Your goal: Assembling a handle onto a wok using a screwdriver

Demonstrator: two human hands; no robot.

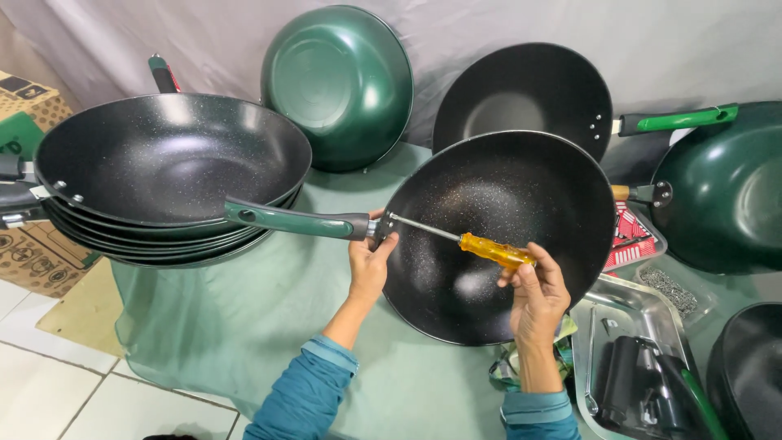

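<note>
The right hand [533, 293] grips the orange handle of a screwdriver [489, 249], its shaft reaching left to the rim of a black speckled wok [505, 244] where the green handle [293, 220] joins. The left hand [368, 262] pinches that joint, steadying it. To do this well, I judge the tip should stay square in the screw, with the joint held firm.

Near right, a steel tray [627, 295] holds dark handle parts. Beyond it, a clear tub [699, 310] holds small screws. Far left, a stack of woks [163, 175] sits nested, with nothing in the top one.
</note>
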